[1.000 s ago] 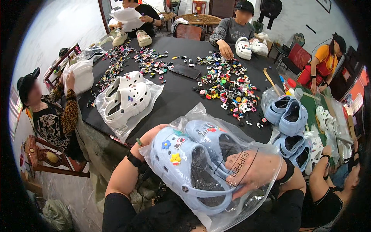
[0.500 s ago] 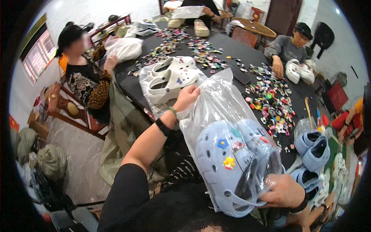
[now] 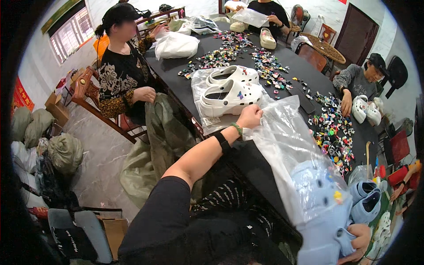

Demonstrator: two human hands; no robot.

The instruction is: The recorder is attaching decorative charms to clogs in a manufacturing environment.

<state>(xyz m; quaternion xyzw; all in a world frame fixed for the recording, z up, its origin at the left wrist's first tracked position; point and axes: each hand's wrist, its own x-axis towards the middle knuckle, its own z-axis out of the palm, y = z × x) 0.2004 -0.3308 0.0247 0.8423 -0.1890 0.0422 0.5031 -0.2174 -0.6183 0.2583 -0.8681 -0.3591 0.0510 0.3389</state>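
A pair of light blue clogs (image 3: 311, 187) with charms, one a yellow flower, lies inside a clear plastic bag (image 3: 282, 132) at the lower right. My left hand (image 3: 250, 115) pinches the bag's open end beside the white clogs. My right hand (image 3: 357, 240) is closed round the heel strap of a blue clog, at the bag's other end; some of its fingers are hidden. White clogs (image 3: 234, 99) with a few charms rest on another clear bag (image 3: 207, 124) on the black table (image 3: 256, 163), just beyond my left hand.
Loose colourful charms (image 3: 331, 126) spread over the table. More blue clogs (image 3: 366, 203) stand at the right. A person in leopard-print sleeves (image 3: 121, 75) sits at the left by a green sack (image 3: 168, 128); another person (image 3: 357, 84) sits at the right. White bag (image 3: 176, 45) lies at the far left.
The view has turned left, so the scene sits further right. The bagged blue clogs have moved down and right, and the bag is stretched longer between my hands. Both hands keep their grip.
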